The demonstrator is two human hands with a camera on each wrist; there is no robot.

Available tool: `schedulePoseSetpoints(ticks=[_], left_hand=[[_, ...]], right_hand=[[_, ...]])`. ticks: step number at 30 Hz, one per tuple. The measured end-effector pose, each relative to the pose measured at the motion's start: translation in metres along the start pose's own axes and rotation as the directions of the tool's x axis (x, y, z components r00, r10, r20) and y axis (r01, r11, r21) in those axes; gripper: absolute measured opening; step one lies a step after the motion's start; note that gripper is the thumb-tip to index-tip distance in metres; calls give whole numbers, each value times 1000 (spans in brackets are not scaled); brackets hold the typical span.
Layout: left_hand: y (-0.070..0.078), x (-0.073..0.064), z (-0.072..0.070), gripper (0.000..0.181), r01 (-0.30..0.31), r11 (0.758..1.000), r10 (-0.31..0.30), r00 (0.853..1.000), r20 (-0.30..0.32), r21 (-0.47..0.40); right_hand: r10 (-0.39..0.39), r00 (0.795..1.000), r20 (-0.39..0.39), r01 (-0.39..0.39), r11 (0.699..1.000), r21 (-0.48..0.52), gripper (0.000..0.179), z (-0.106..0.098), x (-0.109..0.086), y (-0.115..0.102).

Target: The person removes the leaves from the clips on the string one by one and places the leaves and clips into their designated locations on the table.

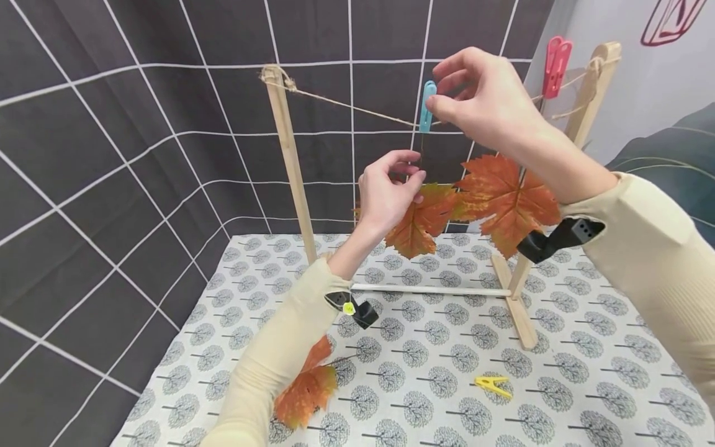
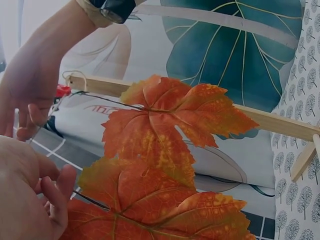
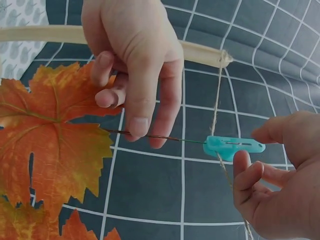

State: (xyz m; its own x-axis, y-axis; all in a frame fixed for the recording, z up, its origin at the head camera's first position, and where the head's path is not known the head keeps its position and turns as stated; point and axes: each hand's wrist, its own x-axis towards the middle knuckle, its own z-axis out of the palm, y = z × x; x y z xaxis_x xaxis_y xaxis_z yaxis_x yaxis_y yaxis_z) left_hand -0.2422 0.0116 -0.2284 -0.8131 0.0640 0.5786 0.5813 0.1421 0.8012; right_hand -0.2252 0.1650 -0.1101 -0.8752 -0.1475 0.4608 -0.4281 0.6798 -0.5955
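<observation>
A blue clothespin stands upright on the sagging cord, with a leaf's thin stem at its lower end. My right hand has its thumb and curled fingers at the clothespin's upper end. Below it, my left hand pinches the dark stem of an orange maple leaf. This leaf hangs under the cord, overlapping in view a second maple leaf on the right. A red clothespin sits on the cord near the right post.
Wooden posts carry the cord, with a white rod between them low down. On the tree-patterned cloth lie a yellow clothespin and another orange leaf, partly behind my left sleeve. A dark gridded curtain hangs behind.
</observation>
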Motion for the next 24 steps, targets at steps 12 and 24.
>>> schedulePoseSetpoints(ticks=[12,24], left_hand=[[1,1,3,18,0,1000,0,1000,-8,18],[0,-1,1,17,9,1000,-9,1000,-16,23]], right_hand=[[40,999,31,-39,999,-35,47,-1,7,-8],[23,997,70,-19,999,-47,40,-2,13,-7]])
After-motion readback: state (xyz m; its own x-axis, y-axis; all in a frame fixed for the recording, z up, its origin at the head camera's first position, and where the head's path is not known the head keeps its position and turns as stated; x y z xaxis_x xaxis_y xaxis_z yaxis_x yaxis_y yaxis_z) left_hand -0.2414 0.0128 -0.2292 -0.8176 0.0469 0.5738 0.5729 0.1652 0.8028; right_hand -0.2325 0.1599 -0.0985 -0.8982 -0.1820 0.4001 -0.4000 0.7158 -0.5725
